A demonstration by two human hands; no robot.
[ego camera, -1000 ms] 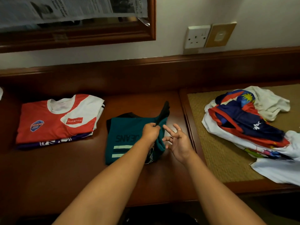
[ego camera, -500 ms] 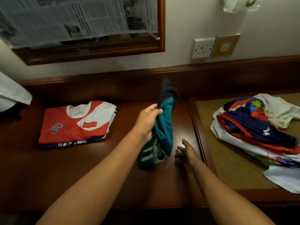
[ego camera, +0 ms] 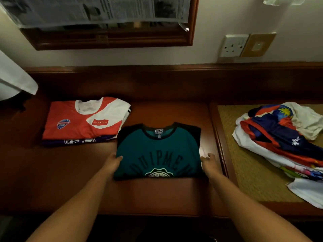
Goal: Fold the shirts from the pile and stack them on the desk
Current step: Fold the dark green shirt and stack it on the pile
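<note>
A folded teal shirt (ego camera: 157, 151) with black sleeves and collar lies face up on the wooden desk (ego camera: 167, 194), in front of me. My left hand (ego camera: 112, 164) holds its left edge, thumb on top. My right hand (ego camera: 208, 163) holds its right edge. To the left sits the folded stack: a red and white shirt (ego camera: 82, 123) on a purple one (ego camera: 78, 142); the teal shirt's upper left corner touches it. The unfolded pile of shirts (ego camera: 279, 137), white, navy and red, lies on a woven mat (ego camera: 244, 163) at the right.
A raised wooden ledge (ego camera: 157, 81) runs along the back of the desk. Above it hang a framed mirror (ego camera: 108, 39) covered with newspaper and a wall socket (ego camera: 233, 45). A white cloth (ego camera: 15, 81) hangs in at the far left.
The teal shirt, held up bunched in my left hand before, now lies flat and folded on the desk. Both hands have come to its side edges.
</note>
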